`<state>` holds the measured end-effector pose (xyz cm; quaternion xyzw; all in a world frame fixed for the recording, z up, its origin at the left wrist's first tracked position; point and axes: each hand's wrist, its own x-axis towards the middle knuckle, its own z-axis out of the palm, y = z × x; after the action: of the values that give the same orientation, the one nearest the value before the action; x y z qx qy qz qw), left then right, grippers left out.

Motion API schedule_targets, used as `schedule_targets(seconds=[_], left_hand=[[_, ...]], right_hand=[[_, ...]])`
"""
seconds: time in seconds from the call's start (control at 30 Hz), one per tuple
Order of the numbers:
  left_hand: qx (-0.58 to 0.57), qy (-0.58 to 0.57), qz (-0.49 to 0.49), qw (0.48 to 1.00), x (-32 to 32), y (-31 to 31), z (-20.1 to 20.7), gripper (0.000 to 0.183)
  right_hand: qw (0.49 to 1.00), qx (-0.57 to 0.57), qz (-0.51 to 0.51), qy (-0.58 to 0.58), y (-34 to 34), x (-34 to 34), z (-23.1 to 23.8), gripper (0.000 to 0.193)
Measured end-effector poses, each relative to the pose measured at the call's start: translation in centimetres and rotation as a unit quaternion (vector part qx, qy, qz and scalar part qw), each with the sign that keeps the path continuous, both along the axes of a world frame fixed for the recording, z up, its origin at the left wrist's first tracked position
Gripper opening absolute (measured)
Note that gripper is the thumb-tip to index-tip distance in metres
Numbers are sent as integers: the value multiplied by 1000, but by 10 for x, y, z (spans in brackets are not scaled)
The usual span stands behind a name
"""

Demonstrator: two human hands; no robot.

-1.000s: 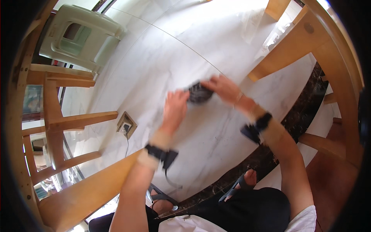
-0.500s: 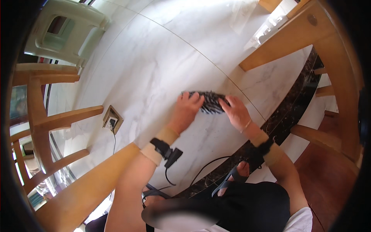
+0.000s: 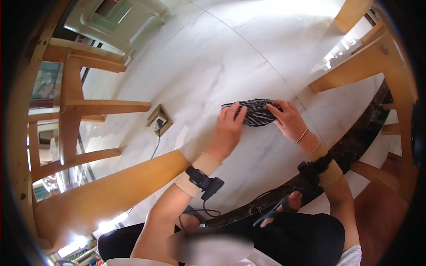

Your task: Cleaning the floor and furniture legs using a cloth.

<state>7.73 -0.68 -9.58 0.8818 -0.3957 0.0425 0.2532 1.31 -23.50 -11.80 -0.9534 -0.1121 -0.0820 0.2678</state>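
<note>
A black-and-white zebra-striped piece, soft-looking like folded cloth [image 3: 254, 116], is stretched between my two hands above the pale marble floor. My left hand [image 3: 228, 128] grips its left end, fingers bent over the top edge. At the right end, my right hand [image 3: 288, 119] pinches it between thumb and fingers. The exact kind of striped article cannot be made out. Each wrist wears a beige band with a black strapped device, the left one [image 3: 204, 181] trailing a black cable.
A floor socket [image 3: 159, 120] with a plug and cord sits left of my hands. Wooden stool legs [image 3: 111, 107] stand on the left, a wooden chair frame [image 3: 355, 66] on the right. A pale green plastic stool [image 3: 117, 22] is at the far left. Dark marble edging [image 3: 355, 126] crosses the floor.
The view has shifted, so the room and both hands appear farther right. Both hands still hold the striped piece, which now looks flatter and its stripes sharper.
</note>
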Motion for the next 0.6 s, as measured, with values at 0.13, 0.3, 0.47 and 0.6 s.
schedule_targets(seconds=[0.13, 0.3, 0.47, 0.6], left_hand=[[50, 4, 20, 999, -27, 6, -20, 45], [49, -30, 49, 997, -11, -5, -25, 43], [83, -16, 29, 996, 51, -29, -34, 31], [94, -126, -3, 988, 125, -42, -16, 27]], right_hand=[[994, -105, 9, 2, 10, 5, 0, 66], [991, -130, 15, -16, 19, 21, -23, 55], [998, -52, 6, -22, 14, 57, -8, 42], [996, -17, -86, -24, 9, 109, -4, 40]])
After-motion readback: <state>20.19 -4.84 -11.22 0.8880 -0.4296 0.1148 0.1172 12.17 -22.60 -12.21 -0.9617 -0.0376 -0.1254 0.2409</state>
